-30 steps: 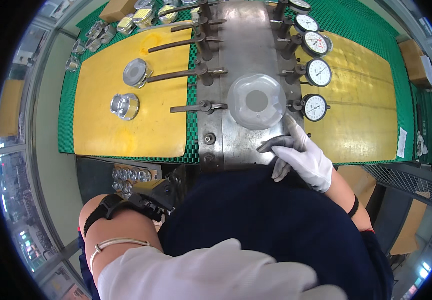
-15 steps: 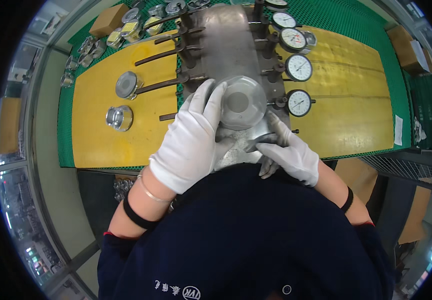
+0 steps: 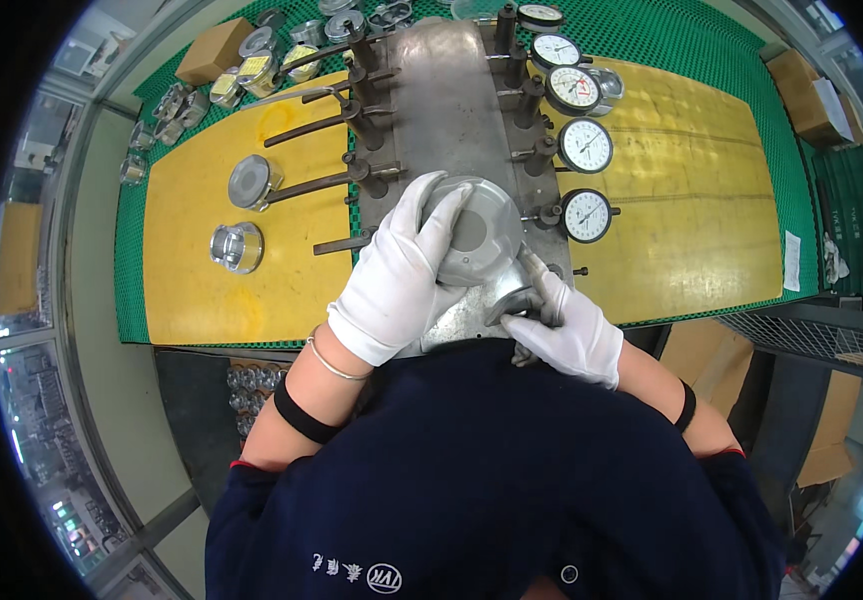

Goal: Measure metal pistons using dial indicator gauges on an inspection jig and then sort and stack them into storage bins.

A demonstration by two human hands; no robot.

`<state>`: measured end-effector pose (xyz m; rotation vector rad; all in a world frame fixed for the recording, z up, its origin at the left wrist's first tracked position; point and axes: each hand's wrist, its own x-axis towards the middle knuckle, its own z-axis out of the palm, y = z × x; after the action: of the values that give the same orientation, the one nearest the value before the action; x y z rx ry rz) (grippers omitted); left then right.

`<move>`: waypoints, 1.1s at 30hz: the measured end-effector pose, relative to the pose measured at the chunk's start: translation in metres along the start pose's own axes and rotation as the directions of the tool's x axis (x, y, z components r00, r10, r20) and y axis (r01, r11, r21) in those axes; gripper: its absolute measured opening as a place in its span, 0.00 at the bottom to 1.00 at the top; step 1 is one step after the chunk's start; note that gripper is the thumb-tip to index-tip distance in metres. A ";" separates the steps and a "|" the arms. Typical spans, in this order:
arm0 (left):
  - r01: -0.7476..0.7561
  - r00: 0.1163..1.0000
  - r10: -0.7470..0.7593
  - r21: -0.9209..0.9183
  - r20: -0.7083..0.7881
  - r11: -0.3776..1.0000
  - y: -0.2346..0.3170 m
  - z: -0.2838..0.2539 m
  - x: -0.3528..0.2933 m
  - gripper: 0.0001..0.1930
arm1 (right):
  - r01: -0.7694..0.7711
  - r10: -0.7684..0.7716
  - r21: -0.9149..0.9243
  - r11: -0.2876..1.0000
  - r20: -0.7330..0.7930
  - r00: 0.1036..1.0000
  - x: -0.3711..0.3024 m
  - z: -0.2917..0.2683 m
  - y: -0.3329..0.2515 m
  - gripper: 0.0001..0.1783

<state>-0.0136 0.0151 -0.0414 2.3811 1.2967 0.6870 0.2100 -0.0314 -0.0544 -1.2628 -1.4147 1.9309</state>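
A round grey piston (image 3: 471,232), flat crown facing up, sits over the near end of a long metal gauge plate (image 3: 449,110). My left hand (image 3: 404,268), in a white glove, grips its left side with fingers over the crown's edge. Close to its lower right, a shiny curved metal part (image 3: 514,300) with a dark opening lies in the fingers of my gloved right hand (image 3: 574,325). I cannot tell whether that part is the same piston's skirt or a second piece; the hands partly cover both.
Dial gauges (image 3: 587,214) line the plate's right side, and clamp posts with dark rods (image 3: 307,187) line its left. Two pistons (image 3: 250,182) stand on the left yellow board (image 3: 187,300). Several more pistons and a cardboard box (image 3: 215,52) sit at the far left on green matting.
The piston has moved slightly toward me and left, and tilts a little, with my left hand on it. The curved part by my right hand shows more and has shifted nearer.
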 end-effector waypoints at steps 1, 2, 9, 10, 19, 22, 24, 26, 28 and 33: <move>0.013 1.000 -0.013 -0.007 0.000 1.000 0.000 0.000 0.000 0.44 | -0.027 0.027 0.069 0.997 0.007 1.000 0.000 0.000 -0.005 0.50; 0.013 1.000 -0.013 -0.008 0.002 1.000 -0.001 0.001 0.001 0.44 | -0.056 0.054 0.139 0.989 0.013 0.998 0.000 0.000 -0.008 0.50; 0.030 0.999 -0.031 -0.025 -0.036 0.999 -0.007 0.006 0.004 0.42 | -0.187 0.183 0.166 0.968 0.043 0.982 0.002 -0.003 -0.021 0.51; 0.023 0.999 -0.024 -0.020 -0.043 1.000 -0.007 0.007 0.004 0.43 | -0.142 0.138 0.127 0.982 0.040 0.990 0.003 -0.003 -0.016 0.51; 0.047 0.997 -0.048 -0.020 -0.054 0.999 -0.005 0.009 0.006 0.44 | -0.105 0.103 0.099 0.990 0.018 0.994 0.005 -0.002 -0.017 0.52; 0.066 0.996 -0.066 -0.012 -0.055 0.998 -0.003 0.008 0.006 0.44 | -0.169 0.167 0.132 0.977 0.028 0.986 0.005 -0.003 -0.023 0.52; 0.070 0.996 -0.071 -0.007 -0.051 0.997 -0.003 0.009 0.006 0.44 | -0.178 0.176 0.116 0.977 0.027 0.984 0.005 -0.003 -0.025 0.53; 0.075 0.996 -0.075 -0.002 -0.047 0.997 -0.003 0.009 0.005 0.44 | -0.193 0.190 0.102 0.976 0.030 0.981 0.005 -0.003 -0.027 0.53; 0.068 0.996 -0.067 0.006 -0.053 0.998 -0.003 0.009 0.006 0.45 | -0.140 0.139 0.090 0.986 0.017 0.990 0.007 -0.003 -0.015 0.53; 0.075 0.996 -0.075 -0.013 -0.055 0.997 -0.002 0.009 0.007 0.45 | -0.099 0.100 0.072 0.992 0.002 0.995 0.007 -0.005 -0.014 0.53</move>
<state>-0.0066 0.0211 -0.0483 2.3073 1.3942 0.7408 0.2085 -0.0181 -0.0455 -1.3239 -1.2911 2.0266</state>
